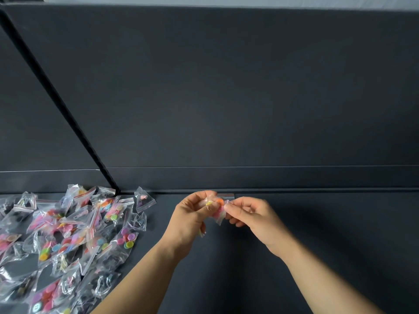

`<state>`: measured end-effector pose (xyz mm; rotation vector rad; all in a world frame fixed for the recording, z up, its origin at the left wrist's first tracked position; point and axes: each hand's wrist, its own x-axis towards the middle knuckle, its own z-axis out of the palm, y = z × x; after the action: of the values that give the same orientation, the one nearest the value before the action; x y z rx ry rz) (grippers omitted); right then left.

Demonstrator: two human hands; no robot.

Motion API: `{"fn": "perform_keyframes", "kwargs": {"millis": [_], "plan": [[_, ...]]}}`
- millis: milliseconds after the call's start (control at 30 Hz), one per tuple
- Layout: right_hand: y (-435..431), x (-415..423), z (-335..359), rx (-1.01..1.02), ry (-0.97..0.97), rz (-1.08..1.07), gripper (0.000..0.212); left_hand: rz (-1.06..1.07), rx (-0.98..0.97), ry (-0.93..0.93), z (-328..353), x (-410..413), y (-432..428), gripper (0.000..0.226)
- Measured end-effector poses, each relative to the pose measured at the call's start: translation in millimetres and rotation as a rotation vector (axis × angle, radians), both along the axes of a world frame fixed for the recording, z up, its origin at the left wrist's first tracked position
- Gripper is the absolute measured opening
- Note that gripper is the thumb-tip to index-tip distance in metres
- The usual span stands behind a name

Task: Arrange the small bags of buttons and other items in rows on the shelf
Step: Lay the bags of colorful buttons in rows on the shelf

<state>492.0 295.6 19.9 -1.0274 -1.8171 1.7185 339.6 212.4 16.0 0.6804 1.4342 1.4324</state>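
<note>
we pinch one small bag (pixel 218 208) between left hand (pixel 192 219) and right hand (pixel 254 219); heap of bags (pixel 68 234) lies left on the shelf (pixel 294 223).

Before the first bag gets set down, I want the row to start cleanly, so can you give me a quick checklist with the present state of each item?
1. Bag in hand: ok. Both the left hand and the right hand pinch one small bag of buttons between them.
2. Bag clear of the shelf surface: ok, it is held above it.
3. Bare space for a row: ok. The dark shelf under and to the right of the hands holds nothing.
4. Bag sealed: cannot tell, the fingers cover its top.
5. Supply at hand: ok. The pile of bags lies to the left, still a heap.
6. Any row begun: not ok, none laid out in view.
</note>
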Motion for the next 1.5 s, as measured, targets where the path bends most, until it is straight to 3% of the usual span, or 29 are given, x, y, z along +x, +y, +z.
{"fn": "perform_keyframes", "kwargs": {"millis": [133,300,400,500,633,800,967,1033,1167,1333,1433,1500], "plan": [[4.3,8.8,-1.0,-0.032,0.013,-0.114,0.006,-0.007,-0.009,-0.037,-1.0,12.9,1.0,0.024],[12.8,29.4,3.3,-0.069,0.011,-0.085,0.007,-0.048,-0.086,0.151,-0.9,23.9,-0.3,0.019],[12.3,38.0,5.2,-0.134,0.033,-0.089,0.011,-0.039,-0.102,0.149,-2.6,35.7,3.1,0.009],[11.2,45.1,3.7,-0.1,-0.033,-0.04,0.013,-0.018,-0.087,0.073,-0.5,45.4,5.3,0.018],[22.5,54.2,4.3,-0.082,-0.044,-0.056,0.004,-0.044,-0.12,0.125,-0.5,49.2,7.2,0.032],[39.0,49.8,-3.6,-0.072,-0.064,-0.088,0.009,-0.114,-0.13,0.184,-3.9,54.8,10.5,0.029],[65.7,41.5,-23.3,0.174,-0.285,-0.037,0.012,-0.018,-0.208,0.394,-15.1,42.4,15.0,0.019],[75.6,37.4,-29.5,0.271,-0.393,0.02,0.013,0.045,-0.219,0.605,-25.0,31.1,17.1,0.009],[84.3,28.0,-38.3,0.397,-0.486,0.058,0.011,0.04,-0.249,0.889,-41.0,18.7,21.1,0.015],[77.6,30.8,-46.7,0.643,-0.498,-0.025,0.02,0.024,-0.207,1.042,-49.8,13.4,23.7,0.019],[64.5,42.2,-57.5,0.853,-0.419,0.01,0.02,0.025,-0.192,1.064,-51.1,14.7,23.9,0.02],[60.8,46.7,-66.4,0.891,-0.419,0.069,0.025,0.027,-0.191,1.047,-51.1,16.1,23.3,0.021]]}}
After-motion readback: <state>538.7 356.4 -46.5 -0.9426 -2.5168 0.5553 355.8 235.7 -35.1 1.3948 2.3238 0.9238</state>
